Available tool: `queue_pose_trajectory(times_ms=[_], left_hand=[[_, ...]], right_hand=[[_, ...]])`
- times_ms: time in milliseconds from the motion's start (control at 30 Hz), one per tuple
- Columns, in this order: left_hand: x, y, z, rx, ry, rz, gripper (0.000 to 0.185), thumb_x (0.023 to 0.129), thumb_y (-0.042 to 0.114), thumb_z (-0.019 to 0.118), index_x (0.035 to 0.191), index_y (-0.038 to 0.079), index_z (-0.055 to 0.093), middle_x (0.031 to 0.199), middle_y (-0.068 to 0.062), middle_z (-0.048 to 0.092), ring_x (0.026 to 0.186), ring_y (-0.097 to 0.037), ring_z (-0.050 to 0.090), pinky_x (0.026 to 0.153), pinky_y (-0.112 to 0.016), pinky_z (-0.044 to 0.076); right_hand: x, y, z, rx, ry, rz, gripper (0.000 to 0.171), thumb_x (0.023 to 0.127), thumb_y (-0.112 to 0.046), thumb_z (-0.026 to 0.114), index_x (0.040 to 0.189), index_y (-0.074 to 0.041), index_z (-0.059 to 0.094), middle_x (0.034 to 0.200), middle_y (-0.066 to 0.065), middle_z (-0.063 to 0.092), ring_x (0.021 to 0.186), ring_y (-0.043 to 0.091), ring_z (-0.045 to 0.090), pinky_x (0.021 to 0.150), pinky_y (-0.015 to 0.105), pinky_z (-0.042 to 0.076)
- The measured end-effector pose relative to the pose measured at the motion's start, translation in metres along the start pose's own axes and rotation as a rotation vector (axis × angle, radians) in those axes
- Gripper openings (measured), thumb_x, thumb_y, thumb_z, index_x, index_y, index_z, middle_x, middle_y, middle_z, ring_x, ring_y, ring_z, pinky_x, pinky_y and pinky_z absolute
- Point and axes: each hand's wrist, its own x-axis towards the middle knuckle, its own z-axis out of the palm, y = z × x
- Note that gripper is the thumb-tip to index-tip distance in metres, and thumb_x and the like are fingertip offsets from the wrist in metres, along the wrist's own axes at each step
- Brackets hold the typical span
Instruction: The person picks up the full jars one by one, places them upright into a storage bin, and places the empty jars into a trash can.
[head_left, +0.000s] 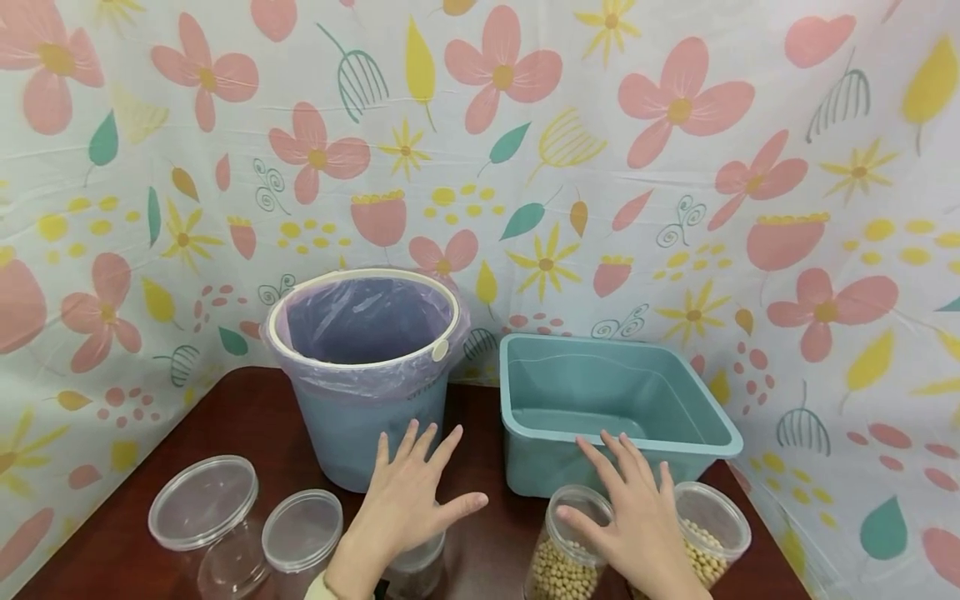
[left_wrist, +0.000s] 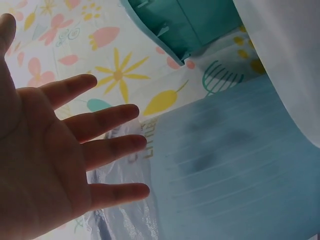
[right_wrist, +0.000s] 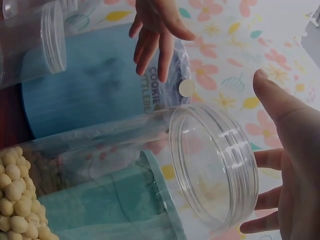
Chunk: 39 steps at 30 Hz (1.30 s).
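My left hand [head_left: 408,504] hovers with fingers spread over a clear lidded jar [head_left: 420,575] in front of the blue bucket. It holds nothing, and its bare palm shows in the left wrist view. My right hand [head_left: 637,521] is also spread, between two clear jars of pale round beans. One bean jar [head_left: 558,571] stands to its left; the other bean jar [head_left: 716,533] is partly behind the hand on the right. In the right wrist view, the fingers [right_wrist: 270,197] are beside a jar's clear ridged lid [right_wrist: 245,165], with beans [right_wrist: 17,195] lower in that jar.
The blue bucket [head_left: 330,442], lined with a clear plastic bag, stands at the back left. A teal rectangular basin [head_left: 525,467] is at the back right. Two clear lidded jars [head_left: 202,504] stand front left on the dark red table [head_left: 480,533]. A flower-patterned sheet [head_left: 510,200] hangs behind.
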Motion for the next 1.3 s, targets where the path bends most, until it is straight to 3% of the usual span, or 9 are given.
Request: queue_pose_trajectory(times_ms=[467,1000,1300], left_hand=[[0.007,-0.004,0.005,-0.043,0.058,0.037,0.078,0.08,0.07,0.035,0.138,0.017,0.037,0.125,-0.012,0.049,0.121,-0.033,0.037,0.093,-0.061,0.021],[0.014,-0.002,0.012,-0.184,0.066,0.078,0.071,0.084,0.062,0.041,0.136,0.014,0.039,0.124,-0.009,0.051,0.115,-0.028,0.044,0.092,-0.055,0.027],[0.026,0.003,0.015,-0.244,0.025,0.073,0.07,0.085,0.061,0.04,0.136,0.015,0.039,0.124,-0.008,0.052,0.111,-0.026,0.048,0.09,-0.05,0.031]], right_hand=[[-0.002,0.011,0.001,0.08,0.134,-0.103,0.068,0.07,-0.036,0.074,0.13,-0.016,0.047,0.129,0.013,0.042,0.119,0.037,0.033,0.082,0.067,0.02],[-0.007,0.016,0.004,0.146,0.217,-0.152,0.062,0.069,-0.025,0.076,0.125,-0.012,0.053,0.125,0.013,0.046,0.114,0.033,0.038,0.083,0.056,0.026],[-0.01,0.02,0.003,0.224,0.251,-0.166,0.059,0.069,-0.015,0.076,0.124,-0.012,0.054,0.124,0.011,0.048,0.115,0.029,0.038,0.082,0.057,0.025]])
